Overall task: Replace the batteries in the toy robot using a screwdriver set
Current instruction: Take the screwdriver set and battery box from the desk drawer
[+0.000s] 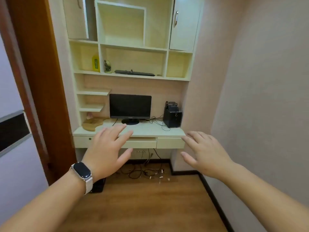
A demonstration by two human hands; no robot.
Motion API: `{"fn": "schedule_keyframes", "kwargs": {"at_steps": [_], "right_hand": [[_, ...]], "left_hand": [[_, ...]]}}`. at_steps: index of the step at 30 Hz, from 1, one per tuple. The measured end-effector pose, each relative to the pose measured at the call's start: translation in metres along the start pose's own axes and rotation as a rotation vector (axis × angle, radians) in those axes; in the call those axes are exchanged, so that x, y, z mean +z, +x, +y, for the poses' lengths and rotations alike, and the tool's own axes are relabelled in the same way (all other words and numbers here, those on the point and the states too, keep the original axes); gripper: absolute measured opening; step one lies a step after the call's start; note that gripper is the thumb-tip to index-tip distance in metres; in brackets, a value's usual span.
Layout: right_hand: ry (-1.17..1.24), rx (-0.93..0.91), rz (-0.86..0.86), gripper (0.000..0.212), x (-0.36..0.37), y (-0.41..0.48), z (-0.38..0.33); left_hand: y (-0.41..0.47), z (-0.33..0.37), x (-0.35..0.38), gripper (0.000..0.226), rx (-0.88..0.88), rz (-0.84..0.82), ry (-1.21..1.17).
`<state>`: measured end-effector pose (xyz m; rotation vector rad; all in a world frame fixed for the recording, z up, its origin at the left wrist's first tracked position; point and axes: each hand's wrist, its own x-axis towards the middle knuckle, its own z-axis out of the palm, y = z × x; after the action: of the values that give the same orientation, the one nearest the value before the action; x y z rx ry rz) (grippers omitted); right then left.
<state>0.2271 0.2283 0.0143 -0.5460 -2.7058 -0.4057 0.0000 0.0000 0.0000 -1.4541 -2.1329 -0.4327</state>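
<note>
My left hand (107, 148) is stretched out in front of me, palm down, fingers spread, holding nothing; a smartwatch sits on its wrist. My right hand (204, 153) is held out at the same height, also open and empty. Both hover in the air some way short of a cream desk (150, 131). No toy robot, batteries or screwdriver set can be seen anywhere in the head view.
On the desk stand a black monitor (130, 107), a black speaker (172, 117) with trailing cables and a wooden object (92, 123). Shelves and cupboards (133, 61) rise above. A brown door frame (38, 81) is on the left, a wall on the right, cables (142, 171) on the wood floor.
</note>
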Motion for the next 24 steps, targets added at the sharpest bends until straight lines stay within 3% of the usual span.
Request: {"fn": "schedule_keyframes", "kwargs": {"at_steps": [13,24], "right_hand": [[-0.013,-0.013,-0.162,0.061,0.131,0.113,0.013],[0.020,0.113,-0.179,0.058,0.163,0.144,0.085]], "left_hand": [[0.066,-0.076,0.135,0.058,-0.015,-0.136,-0.037],[0.161,-0.056,0.205,0.058,0.057,-0.226,-0.078]]}}
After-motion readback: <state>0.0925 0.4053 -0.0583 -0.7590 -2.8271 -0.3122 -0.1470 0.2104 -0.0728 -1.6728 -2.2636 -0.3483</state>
